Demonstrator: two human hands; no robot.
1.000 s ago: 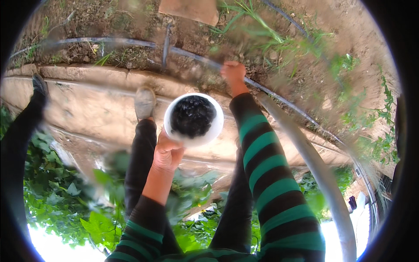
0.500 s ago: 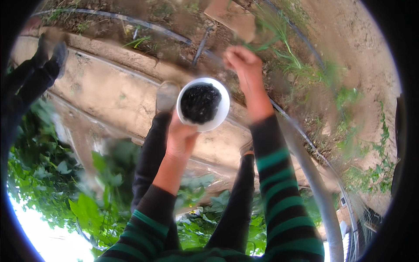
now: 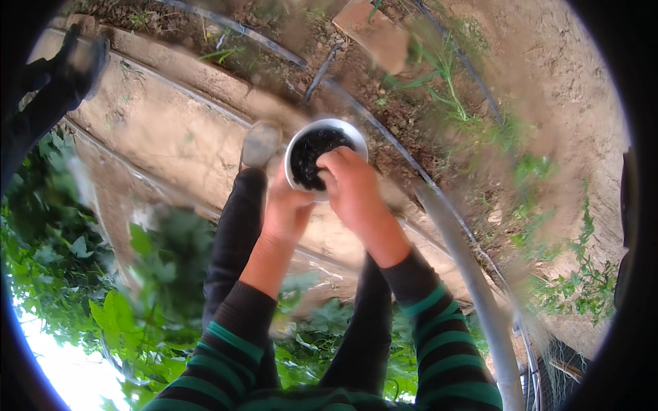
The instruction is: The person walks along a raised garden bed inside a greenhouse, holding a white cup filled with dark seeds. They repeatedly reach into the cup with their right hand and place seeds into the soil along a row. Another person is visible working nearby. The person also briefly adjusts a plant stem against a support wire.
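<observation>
My left hand [image 3: 286, 209] grips the near left side of a white cup [image 3: 361, 137], round and open at the top. Dark, nearly black small pieces [image 3: 312, 152] fill much of the cup; they look like seeds or granules, too small to name. Over the cup's right side is my right hand [image 3: 349, 188], its fingers bent down and pressed together at the dark pieces. Whatever its fingertips pinch is hidden.
A black hose [image 3: 384, 130] runs along the soil strip beyond the paved path [image 3: 178, 130]. Beside it lies a brick [image 3: 373, 34]. A thick grey pipe [image 3: 473, 267] slants down at right. Another person's legs [image 3: 58, 85] stand at far left, above leafy plants [image 3: 137, 301].
My right hand has come down and back from over the soil to the cup, its fingers now in the dark pieces. The cup has shifted slightly right in view.
</observation>
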